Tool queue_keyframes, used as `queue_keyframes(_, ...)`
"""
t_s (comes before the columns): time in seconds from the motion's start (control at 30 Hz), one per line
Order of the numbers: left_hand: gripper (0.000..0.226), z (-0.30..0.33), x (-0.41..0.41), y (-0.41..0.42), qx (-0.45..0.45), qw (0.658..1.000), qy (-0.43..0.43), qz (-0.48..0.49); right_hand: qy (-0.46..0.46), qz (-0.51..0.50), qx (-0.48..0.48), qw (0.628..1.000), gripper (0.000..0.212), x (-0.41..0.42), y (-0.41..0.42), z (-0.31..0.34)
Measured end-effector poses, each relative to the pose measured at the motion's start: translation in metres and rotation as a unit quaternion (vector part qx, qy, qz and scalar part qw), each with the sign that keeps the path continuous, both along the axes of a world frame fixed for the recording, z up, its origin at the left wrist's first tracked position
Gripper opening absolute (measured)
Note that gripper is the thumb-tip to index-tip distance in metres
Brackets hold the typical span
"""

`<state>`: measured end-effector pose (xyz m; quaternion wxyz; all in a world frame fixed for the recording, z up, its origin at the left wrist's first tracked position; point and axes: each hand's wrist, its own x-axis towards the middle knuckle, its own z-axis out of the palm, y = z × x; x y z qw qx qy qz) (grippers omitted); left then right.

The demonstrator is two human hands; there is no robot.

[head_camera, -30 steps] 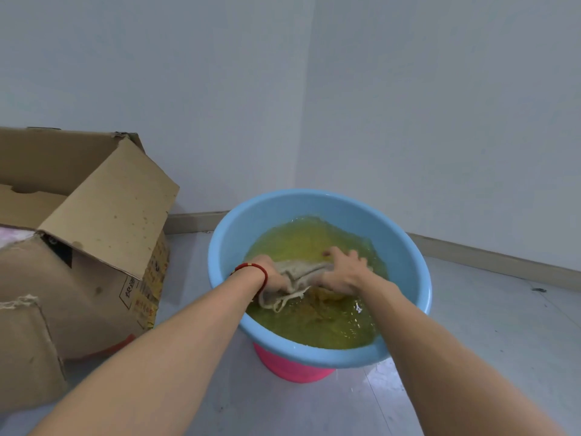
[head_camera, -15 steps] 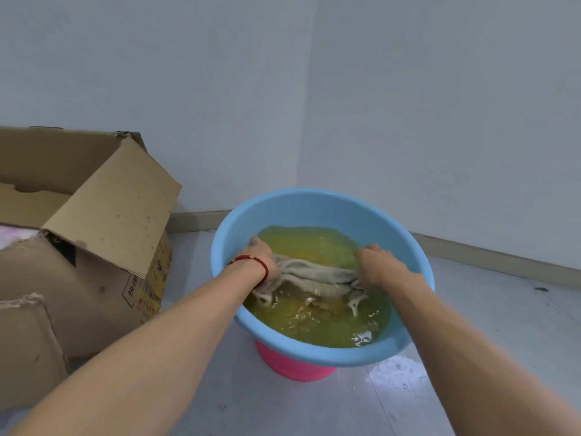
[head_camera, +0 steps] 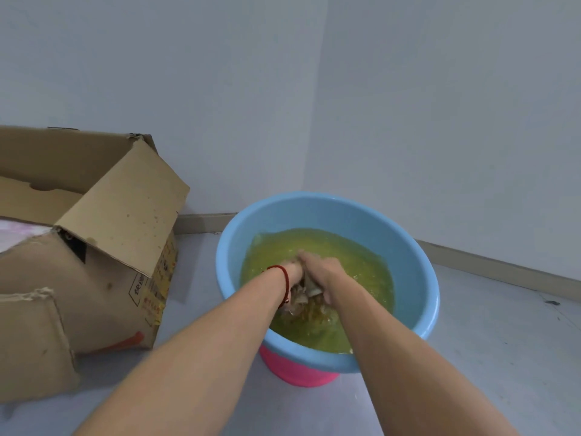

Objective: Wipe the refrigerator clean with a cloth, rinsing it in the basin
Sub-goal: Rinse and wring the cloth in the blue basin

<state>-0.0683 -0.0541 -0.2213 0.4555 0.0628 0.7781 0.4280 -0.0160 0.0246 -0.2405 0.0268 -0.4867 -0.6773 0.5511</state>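
Yellow-green water fills the blue basin (head_camera: 418, 272) at lower centre; left hand (head_camera: 294, 272) and right hand (head_camera: 323, 272) both grip the bunched cloth (head_camera: 300, 294). Judging by this, rinsing is under way; no refrigerator in view, wiping progress unknown.

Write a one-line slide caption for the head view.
Both hands, left hand and right hand, bunch a wet cloth over yellowish water in a blue basin.

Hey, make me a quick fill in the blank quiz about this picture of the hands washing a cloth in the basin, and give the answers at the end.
1. Both hands bunch the cloth over water coloured ____.
2. The blue basin sits on a base coloured ____.
3. The red string circles the ____ wrist.
4. The cardboard box stands on the basin's ____ side.

Answers: yellow-green; pink; left; left
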Motion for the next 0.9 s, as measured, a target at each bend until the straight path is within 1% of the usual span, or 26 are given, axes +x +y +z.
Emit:
queue_keyframes(0.03, 0.045, -0.004, -0.003, 0.0, -0.002, 1.0, 0.018, 0.0, -0.043, 0.032, 0.059, 0.997, 0.057, 0.004, 0.002, 0.001)
queue_keyframes(0.07, 0.052, -0.002, -0.004, -0.002, -0.021, 0.999, 0.034, -0.017, -0.095, 0.07, 0.137, 0.984, 0.062, 0.009, 0.003, 0.006)
queue_keyframes(0.1, 0.057, 0.002, -0.005, -0.004, -0.041, 0.997, 0.048, -0.037, -0.151, 0.1, 0.221, 0.958, 0.061, 0.013, 0.008, 0.009)
queue_keyframes(0.13, 0.057, 0.001, -0.007, -0.008, -0.051, 0.996, 0.061, -0.051, -0.197, 0.131, 0.286, 0.928, 0.056, 0.019, 0.013, 0.01)
queue_keyframes(0.17, 0.054, 0.001, -0.01, -0.01, -0.055, 0.994, 0.08, -0.057, -0.227, 0.148, 0.321, 0.907, 0.05, 0.024, 0.017, 0.011)
queue_keyframes(0.2, 0.049, 0.001, -0.014, -0.01, -0.07, 0.989, 0.11, -0.07, -0.242, 0.156, 0.342, 0.895, 0.046, 0.027, 0.022, 0.011)
queue_keyframes(0.27, 0.035, 0.005, -0.015, -0.012, -0.116, 0.972, 0.178, -0.103, -0.253, 0.142, 0.332, 0.898, 0.049, 0.031, 0.025, 0.011)
queue_keyframes(0.3, 0.03, 0.005, -0.014, -0.011, -0.123, 0.969, 0.183, -0.111, -0.26, 0.131, 0.319, 0.902, 0.051, 0.031, 0.026, 0.009)
queue_keyframes(0.33, 0.028, 0.006, -0.011, -0.011, -0.128, 0.973, 0.156, -0.115, -0.27, 0.127, 0.311, 0.902, 0.052, 0.029, 0.025, 0.008)
queue_keyframes(0.37, 0.031, 0.005, -0.006, -0.011, -0.129, 0.98, 0.106, -0.111, -0.285, 0.129, 0.293, 0.904, 0.055, 0.025, 0.025, 0.004)
queue_keyframes(0.43, 0.044, 0.001, 0.001, -0.005, -0.111, 0.992, -0.008, -0.06, -0.284, 0.151, 0.238, 0.916, 0.06, 0.017, 0.021, -0.001)
queue_keyframes(0.47, 0.046, 0.003, 0.005, -0.002, -0.101, 0.994, -0.04, -0.033, -0.251, 0.155, 0.197, 0.935, 0.061, 0.012, 0.018, -0.002)
queue_keyframes(0.5, 0.046, 0.002, 0.008, 0.001, -0.08, 0.996, -0.047, -0.007, -0.202, 0.146, 0.149, 0.957, 0.058, 0.008, 0.015, -0.006)
queue_keyframes(0.53, 0.047, 0.0, 0.009, 0.003, -0.047, 0.998, -0.029, 0.016, -0.149, 0.124, 0.091, 0.977, 0.055, 0.005, 0.01, -0.006)
queue_keyframes(0.57, 0.047, -0.003, 0.008, 0.007, -0.018, 0.999, -0.024, 0.034, -0.098, 0.095, 0.04, 0.99, 0.05, 0.001, 0.008, -0.007)
queue_keyframes(0.6, 0.046, -0.004, 0.009, 0.007, 0.012, 0.998, -0.032, 0.052, -0.067, 0.073, 0.014, 0.995, 0.046, -0.001, 0.004, -0.005)
queue_keyframes(0.63, 0.045, -0.004, 0.009, 0.007, 0.044, 0.995, -0.041, 0.078, -0.046, 0.059, 0.013, 0.997, 0.044, -0.003, 0.003, -0.004)
queue_keyframes(0.67, 0.044, -0.005, 0.007, 0.007, 0.062, 0.992, -0.045, 0.104, -0.04, 0.053, 0.04, 0.997, 0.044, -0.004, 0.0, 0.0)
queue_keyframes(0.7, 0.044, -0.008, 0.003, 0.007, 0.065, 0.99, -0.027, 0.123, -0.045, 0.06, 0.085, 0.994, 0.048, -0.005, 0.001, 0.002)
queue_keyframes(0.77, 0.039, -0.007, -0.002, 0.002, 0.066, 0.989, 0.003, 0.133, -0.082, 0.1, 0.206, 0.97, 0.057, -0.002, 0.0, 0.014)
queue_keyframes(0.83, 0.036, 0.002, -0.008, -0.001, 0.061, 0.993, 0.033, 0.093, -0.117, 0.12, 0.307, 0.937, 0.058, 0.005, 0.005, 0.024)
queue_keyframes(0.9, 0.031, 0.016, -0.012, -0.009, 0.084, 0.994, 0.043, 0.049, -0.154, 0.124, 0.346, 0.917, 0.058, 0.013, 0.017, 0.032)
